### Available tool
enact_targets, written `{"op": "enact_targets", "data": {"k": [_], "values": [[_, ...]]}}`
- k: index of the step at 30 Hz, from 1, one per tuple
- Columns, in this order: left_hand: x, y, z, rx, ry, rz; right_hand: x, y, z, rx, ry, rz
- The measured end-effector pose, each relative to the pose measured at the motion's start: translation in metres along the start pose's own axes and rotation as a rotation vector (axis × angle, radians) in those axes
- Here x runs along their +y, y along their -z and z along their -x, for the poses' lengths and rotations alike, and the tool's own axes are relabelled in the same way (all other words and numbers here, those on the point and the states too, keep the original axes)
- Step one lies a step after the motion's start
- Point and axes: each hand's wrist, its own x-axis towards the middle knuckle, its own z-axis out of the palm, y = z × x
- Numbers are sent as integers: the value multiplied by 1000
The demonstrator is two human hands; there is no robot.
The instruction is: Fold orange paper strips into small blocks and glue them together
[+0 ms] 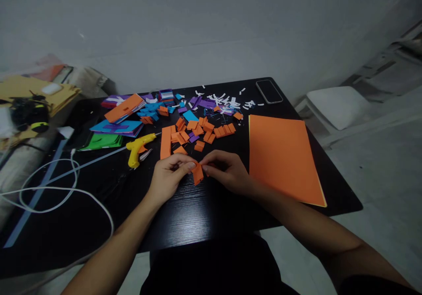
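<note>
A small folded orange paper piece (198, 174) is held just above the black table's front part. My left hand (169, 176) pinches its left side between thumb and fingers. On the other side, my right hand (227, 169) is closed on the piece's upper right edge, thumb near the fingertips. Beyond my hands lie several small folded orange pieces (209, 128), a few purple ones among them. An upright-lying orange strip (165, 142) is just behind my left hand.
A yellow glue gun (136, 149) lies left of the strip. Orange sheets (280, 158) are stacked at right, a phone (269, 91) behind them. White and purple scraps (224, 103), folded papers (123, 109) and a white cable (99, 200) lie about. A white stool (338, 106) stands right.
</note>
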Motion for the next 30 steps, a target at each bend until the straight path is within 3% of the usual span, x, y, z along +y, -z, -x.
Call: {"op": "enact_targets", "data": {"k": [16,24,30], "values": [[-3,-2,0,49,-1,-1,-2,-3,0,-6,-78,-41],[-2,0,-2,-16,11,51,2,-2,-1,48,-106,-29],[-9,-1,-1,13,23,27,4,-3,-1,19,-116,-35]]}}
